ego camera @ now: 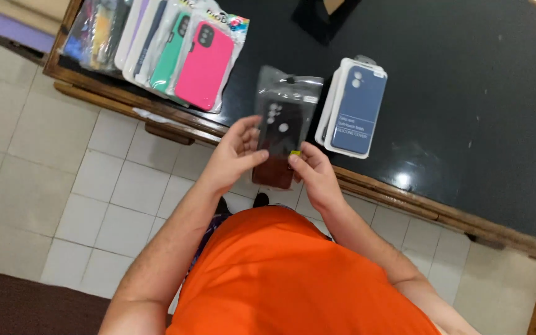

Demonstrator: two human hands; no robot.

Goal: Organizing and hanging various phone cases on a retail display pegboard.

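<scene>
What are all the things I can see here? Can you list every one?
dark phone case in clear bag: one, black to dark maroon, held in both hands over the table edge
blue phone case box: one on top of a small white stack, blue, on the table right of the held bag
pink phone case: one, pink, bagged, front of the fanned row at the table's left end
green phone case: one, green, just behind the pink one
other bagged cases: several, mixed colours, exact count unclear, further left
table: one, black top with wooden rim
floor tiles: many, white
left hand: one, gripping the bag's left side
right hand: one, gripping the bag's lower right
</scene>
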